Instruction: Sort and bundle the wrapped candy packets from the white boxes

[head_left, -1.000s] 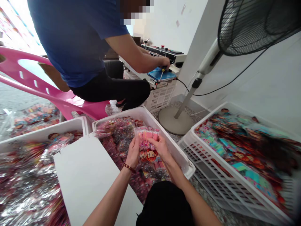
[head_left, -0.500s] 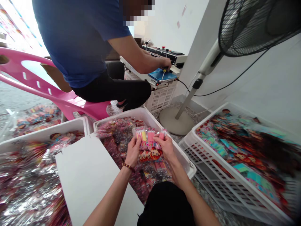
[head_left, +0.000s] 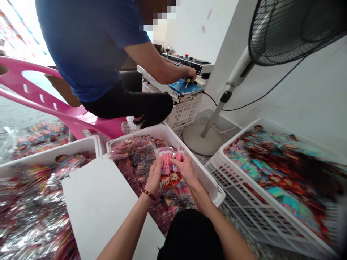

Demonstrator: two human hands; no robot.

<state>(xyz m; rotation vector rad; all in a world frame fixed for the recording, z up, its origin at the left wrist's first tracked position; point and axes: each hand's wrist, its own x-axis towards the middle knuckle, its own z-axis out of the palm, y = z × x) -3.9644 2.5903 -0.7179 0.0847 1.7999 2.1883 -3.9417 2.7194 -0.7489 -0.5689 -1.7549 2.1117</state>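
Observation:
Above the middle white crate (head_left: 208, 184), both my hands grip small clear packets (head_left: 170, 169) with pink contents and a red-haired cartoon figure at the bottom. My left hand (head_left: 154, 177), with a beaded bracelet at the wrist, is closed on their left side. On the right side, my right hand (head_left: 185, 168) pinches them with the thumb across the front. The packets overlap, and the fingers behind them are hidden. Beneath lie many similar packets (head_left: 130, 155) that fill the crate. A white board (head_left: 105, 202) lies to the left of my hands.
A left crate (head_left: 92, 144) holds shiny packets; a right crate (head_left: 260, 213) holds turquoise and red ones. A standing fan (head_left: 214, 119) is between the crates and the wall. Ahead, a person in blue (head_left: 86, 47) sits on a pink chair (head_left: 62, 108) at a machine (head_left: 187, 86).
My hands have drawn closer together, and the packets now overlap in a narrower bunch. The yellow piece seen among them before is now covered. The view has shifted slightly.

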